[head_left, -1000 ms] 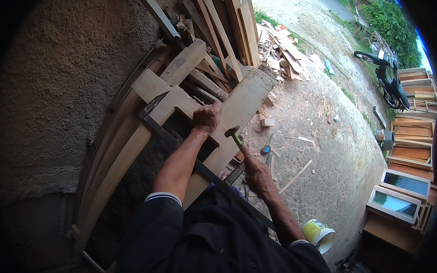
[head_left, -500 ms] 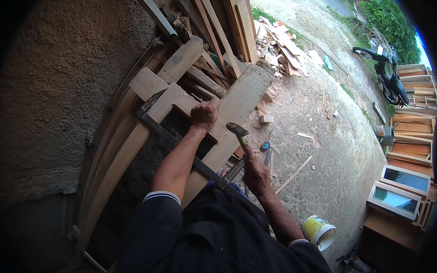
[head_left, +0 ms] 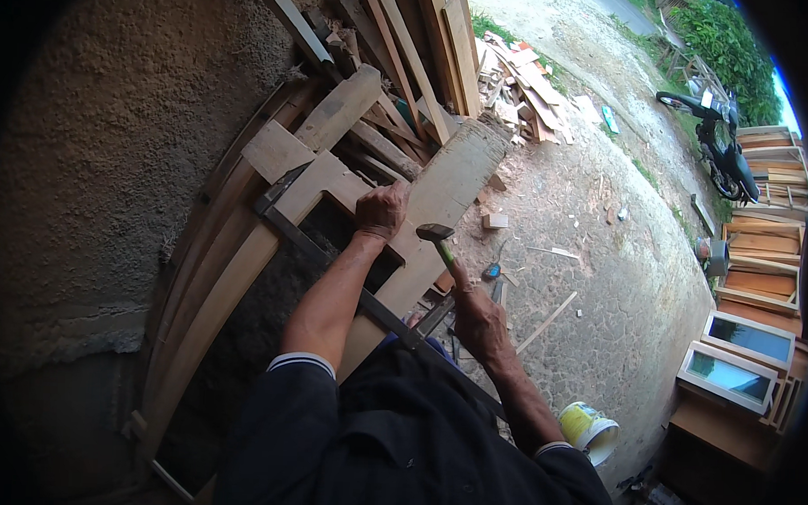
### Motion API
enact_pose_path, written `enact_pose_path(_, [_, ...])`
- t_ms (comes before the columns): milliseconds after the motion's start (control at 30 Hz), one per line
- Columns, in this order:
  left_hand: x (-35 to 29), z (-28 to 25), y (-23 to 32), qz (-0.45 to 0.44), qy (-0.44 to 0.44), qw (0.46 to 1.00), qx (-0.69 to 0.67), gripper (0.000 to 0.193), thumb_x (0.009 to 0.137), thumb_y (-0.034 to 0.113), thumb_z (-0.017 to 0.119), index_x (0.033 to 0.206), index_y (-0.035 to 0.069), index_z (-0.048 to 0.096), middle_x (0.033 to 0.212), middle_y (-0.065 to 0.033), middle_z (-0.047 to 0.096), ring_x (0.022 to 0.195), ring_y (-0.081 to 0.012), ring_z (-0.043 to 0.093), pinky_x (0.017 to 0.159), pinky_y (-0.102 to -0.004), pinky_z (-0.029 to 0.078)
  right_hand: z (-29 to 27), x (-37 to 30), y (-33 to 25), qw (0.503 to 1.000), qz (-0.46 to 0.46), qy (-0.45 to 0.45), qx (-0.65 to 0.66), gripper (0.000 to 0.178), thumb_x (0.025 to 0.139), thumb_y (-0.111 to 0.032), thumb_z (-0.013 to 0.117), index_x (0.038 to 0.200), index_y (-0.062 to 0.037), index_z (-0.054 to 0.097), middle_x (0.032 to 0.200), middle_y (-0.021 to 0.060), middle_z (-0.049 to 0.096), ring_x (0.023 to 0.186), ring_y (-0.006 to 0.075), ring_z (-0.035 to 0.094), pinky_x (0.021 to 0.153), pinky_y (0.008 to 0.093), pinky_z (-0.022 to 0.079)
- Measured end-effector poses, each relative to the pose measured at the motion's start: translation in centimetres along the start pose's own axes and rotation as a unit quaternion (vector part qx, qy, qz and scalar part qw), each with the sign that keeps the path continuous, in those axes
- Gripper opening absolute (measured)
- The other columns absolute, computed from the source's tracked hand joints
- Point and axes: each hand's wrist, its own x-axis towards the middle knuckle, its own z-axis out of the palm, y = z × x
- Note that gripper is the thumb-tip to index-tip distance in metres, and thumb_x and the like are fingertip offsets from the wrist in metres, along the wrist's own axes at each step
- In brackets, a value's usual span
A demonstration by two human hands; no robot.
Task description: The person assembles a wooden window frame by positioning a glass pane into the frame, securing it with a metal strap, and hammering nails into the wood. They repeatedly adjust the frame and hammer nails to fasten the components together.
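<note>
My left hand presses down on a curved wooden frame piece that leans against a rough grey wall. My right hand grips a hammer with a green handle; its dark head hangs just right of my left hand, over a wide pale plank. A long dark metal clamp bar runs diagonally under my left forearm across the frame.
More planks and arched wooden pieces lean on the wall. Offcuts lie on the dirt ground. A yellow-and-white bucket stands by my right elbow. Glazed window frames and a motorbike stand at right.
The hammer has swung: its head moved from low beside my left hand up and to the right, with my right hand following. My left hand stays on the frame.
</note>
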Motion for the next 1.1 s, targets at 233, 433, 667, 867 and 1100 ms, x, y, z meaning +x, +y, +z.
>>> enact_pose_path(233, [-0.1,0.2,-0.3,-0.008,-0.004,1.0,0.015,0.015,0.096,0.027,0.06,0.089,0.013,0.062,0.072,-0.0102,0.067,0.07,-0.0311,0.07,0.06,-0.0453,0.056,0.2,0.0,0.0,0.997,0.026,-0.044,-0.049,0.075,0.091,0.002,0.051,0.159,-0.0214,0.029,0.075,0.019,0.056,0.06,0.0397,0.06,0.058,0.052,0.049])
enact_pose_path(433, [-0.1,0.4,-0.1,-0.011,-0.017,1.0,0.013,0.017,0.096,0.027,0.061,0.087,0.013,0.061,0.073,-0.0112,0.067,0.07,-0.0315,0.07,0.061,-0.0448,0.056,0.4,0.2,0.2,1.0,0.01,-0.018,-0.023,0.07,0.093,-0.002,0.047,0.158,-0.0243,0.032,0.076,0.0209,0.058,0.063,0.0401,0.062,0.057,0.0526,0.049])
enact_pose_path(667, [-0.2,0.3,-0.1,-0.011,-0.005,1.0,0.005,0.017,0.096,0.026,0.061,0.086,0.012,0.06,0.072,-0.011,0.067,0.072,-0.0309,0.07,0.061,-0.0443,0.056,0.3,-0.1,0.3,0.999,0.014,-0.025,-0.042,0.074,0.092,-0.004,0.048,0.159,-0.029,0.027,0.08,0.023,0.06,0.064,0.0403,0.063,0.057,0.0525,0.05])
enact_pose_path(867, [0.1,0.2,-0.2,-0.004,0.002,1.0,0.005,0.016,0.096,0.027,0.06,0.089,0.013,0.061,0.072,-0.0106,0.066,0.072,-0.0312,0.07,0.062,-0.0452,0.056,0.1,-0.2,0.3,0.993,0.023,-0.073,-0.084,0.073,0.093,-0.004,0.047,0.159,-0.0282,0.027,0.081,0.0235,0.061,0.065,0.0398,0.065,0.058,0.0515,0.051])
enact_pose_path(1100, [0.3,-0.2,-0.1,-0.044,-0.052,0.997,-0.022,0.02,0.099,0.034,0.058,0.099,0.015,0.063,0.075,-0.0135,0.067,0.075,-0.0346,0.069,0.063,-0.0462,0.055,0.6,-0.2,-0.1,0.996,0.064,-0.061,-0.018,0.075,0.092,-0.002,0.044,0.16,-0.0254,0.025,0.079,0.0233,0.06,0.067,0.0399,0.063,0.061,0.0533,0.05])
